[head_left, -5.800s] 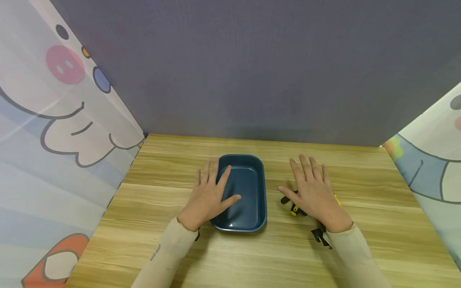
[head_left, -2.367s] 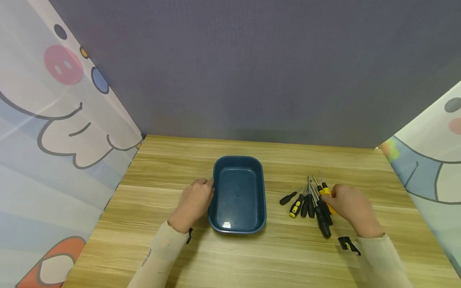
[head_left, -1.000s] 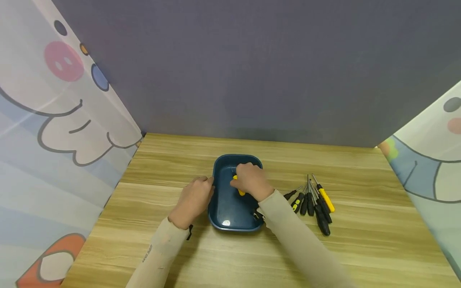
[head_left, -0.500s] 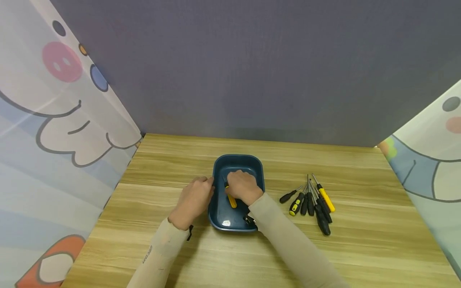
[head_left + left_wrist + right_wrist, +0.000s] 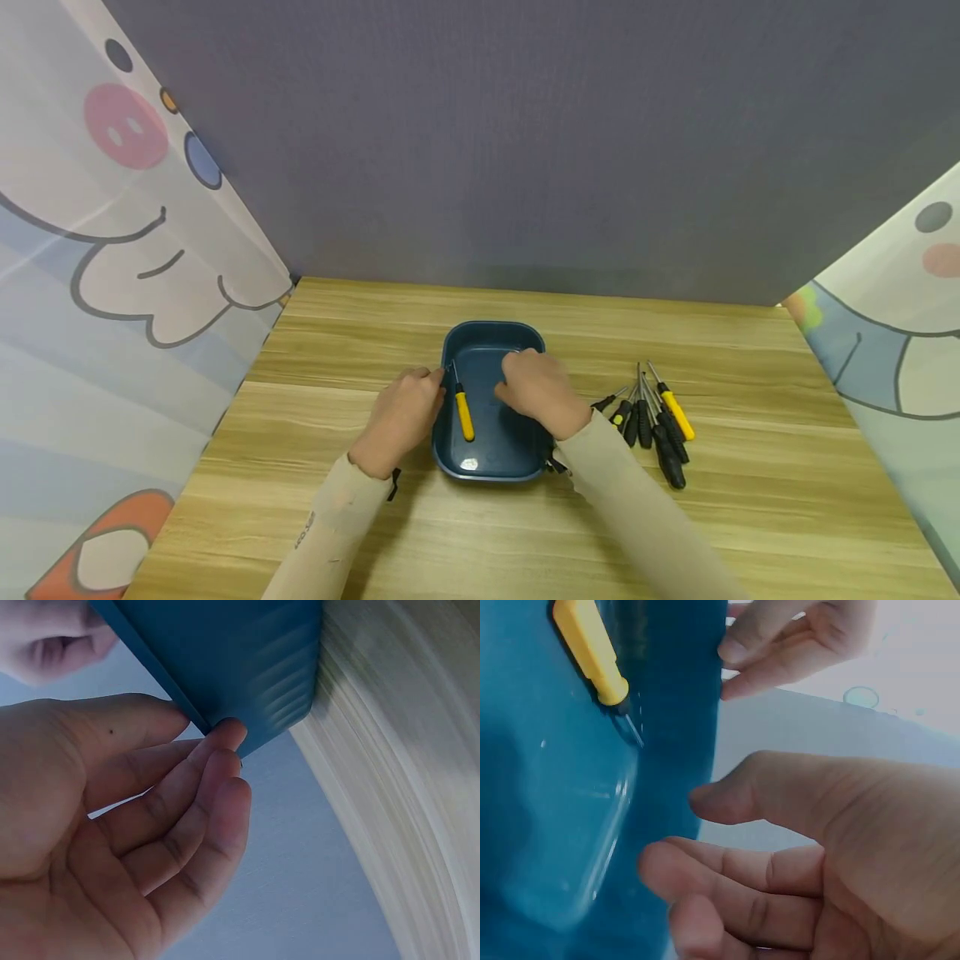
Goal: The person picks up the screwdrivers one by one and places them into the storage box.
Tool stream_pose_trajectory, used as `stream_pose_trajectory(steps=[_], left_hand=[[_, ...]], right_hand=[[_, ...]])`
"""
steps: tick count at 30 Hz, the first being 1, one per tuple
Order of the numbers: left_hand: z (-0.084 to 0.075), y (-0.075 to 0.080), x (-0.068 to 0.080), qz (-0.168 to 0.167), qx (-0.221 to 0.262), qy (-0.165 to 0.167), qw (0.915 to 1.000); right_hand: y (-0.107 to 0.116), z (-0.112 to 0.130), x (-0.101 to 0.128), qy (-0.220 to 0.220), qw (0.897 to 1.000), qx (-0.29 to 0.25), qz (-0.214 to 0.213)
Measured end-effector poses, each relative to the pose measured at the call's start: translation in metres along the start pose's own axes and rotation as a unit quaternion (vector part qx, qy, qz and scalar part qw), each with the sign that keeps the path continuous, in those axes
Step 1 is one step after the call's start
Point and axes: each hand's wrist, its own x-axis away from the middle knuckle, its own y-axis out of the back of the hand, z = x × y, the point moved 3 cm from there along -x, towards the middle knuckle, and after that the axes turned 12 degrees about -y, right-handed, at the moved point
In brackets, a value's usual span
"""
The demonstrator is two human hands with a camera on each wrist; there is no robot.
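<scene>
Dark-blue plastic tray sits mid-counter. Left hand rests against its left wall, fingers only loosely bent with tips on the rim, apparently steadying it. Yellow-handled screwdriver lies inside along the left wall, tip pointing away. Right hand hovers over the tray, fingers relaxed and empty. Remaining screwdrivers lie bunched just right of the tray.

Right side of blue tray hidden under right hand and sleeve. Screwdriver tips in pile too small to tell apart. Left wrist view: table blurred, tray cut off at top edge. Right wrist view: yellow screwdriver handle cropped at top.
</scene>
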Motion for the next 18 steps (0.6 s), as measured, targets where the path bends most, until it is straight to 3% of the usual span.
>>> stream_pose_trajectory(steps=[18], left_hand=[[-0.001, 0.001, -0.001, 0.003, -0.005, 0.0, 1.0]], right_hand=[[0.005, -0.09, 0.044, -0.057, 0.998, -0.015, -0.022]])
